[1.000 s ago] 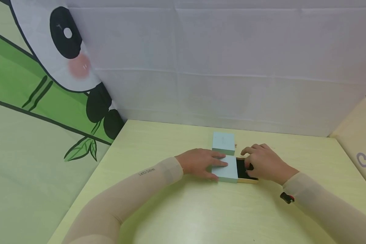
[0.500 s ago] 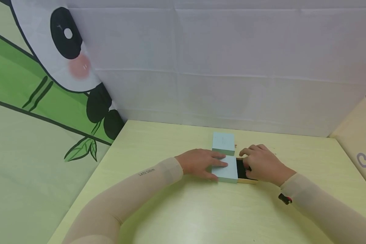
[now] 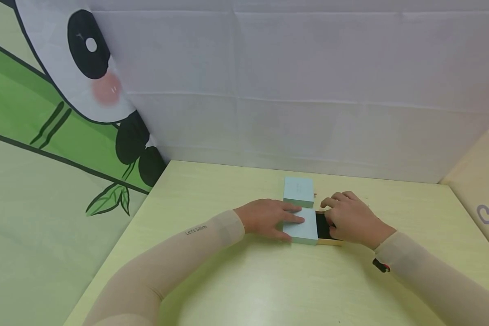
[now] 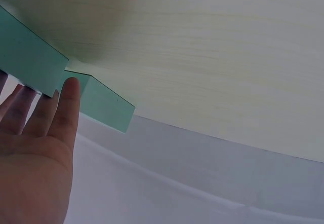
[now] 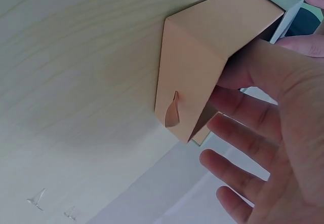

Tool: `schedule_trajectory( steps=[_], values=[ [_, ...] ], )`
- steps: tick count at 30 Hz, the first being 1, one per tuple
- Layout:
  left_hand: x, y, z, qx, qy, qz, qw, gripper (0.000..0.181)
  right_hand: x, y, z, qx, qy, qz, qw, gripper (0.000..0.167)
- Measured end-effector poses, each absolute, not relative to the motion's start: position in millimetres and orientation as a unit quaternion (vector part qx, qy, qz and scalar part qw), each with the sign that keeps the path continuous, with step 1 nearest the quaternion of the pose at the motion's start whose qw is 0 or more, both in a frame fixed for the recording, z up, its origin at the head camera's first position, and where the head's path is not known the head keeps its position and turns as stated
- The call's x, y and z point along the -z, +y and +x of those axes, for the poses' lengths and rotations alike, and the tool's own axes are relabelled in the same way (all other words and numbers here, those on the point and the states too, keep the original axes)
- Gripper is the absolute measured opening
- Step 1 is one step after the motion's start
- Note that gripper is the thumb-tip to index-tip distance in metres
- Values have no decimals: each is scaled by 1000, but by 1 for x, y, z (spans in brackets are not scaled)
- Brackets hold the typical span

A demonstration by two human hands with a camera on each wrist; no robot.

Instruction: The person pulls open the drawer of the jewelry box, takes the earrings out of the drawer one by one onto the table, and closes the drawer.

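In the head view, my left hand [image 3: 270, 219] lies with straight fingers across the pale blue sleeve of a small drawer box [image 3: 303, 226]. The left wrist view shows its fingertips against the sleeve [image 4: 30, 46]. A tan drawer [image 3: 329, 242] with a black inside sticks out to the right of the sleeve. My right hand [image 3: 353, 219] is over this drawer. In the right wrist view, its thumb and forefinger reach inside past the drawer's wall [image 5: 195, 57], and the other fingers stay outside, slightly bent. Whether those two fingertips hold anything is hidden.
Just behind stands a second pale blue box [image 3: 299, 190], with a little tab at its right side. A ribbon pull [image 5: 173, 113] hangs from the open drawer's end. Two tiny clear items [image 5: 36, 198] lie on the table near the right hand. A white cloth backdrop [image 3: 269, 113] rises behind.
My right hand has shifted slightly to the left over the drawer, then stayed almost still. The left hand and both sleeves of the boxes have not moved.
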State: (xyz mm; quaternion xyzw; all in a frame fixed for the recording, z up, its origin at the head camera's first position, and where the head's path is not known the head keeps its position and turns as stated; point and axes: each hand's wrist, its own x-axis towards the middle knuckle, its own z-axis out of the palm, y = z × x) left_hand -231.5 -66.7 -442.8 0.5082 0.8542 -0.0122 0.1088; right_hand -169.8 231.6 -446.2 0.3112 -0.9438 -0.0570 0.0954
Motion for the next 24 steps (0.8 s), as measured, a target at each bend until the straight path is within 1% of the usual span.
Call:
schedule_trajectory(
  steps=[6,24],
  values=[
    [442,-67,-231,12,854,509,110,70,445,232,-169,62,-944,310,96,33],
    [446,-66,-235,18,851,514,103,69,440,241,-169,56,-949,297,92,37]
  ],
)
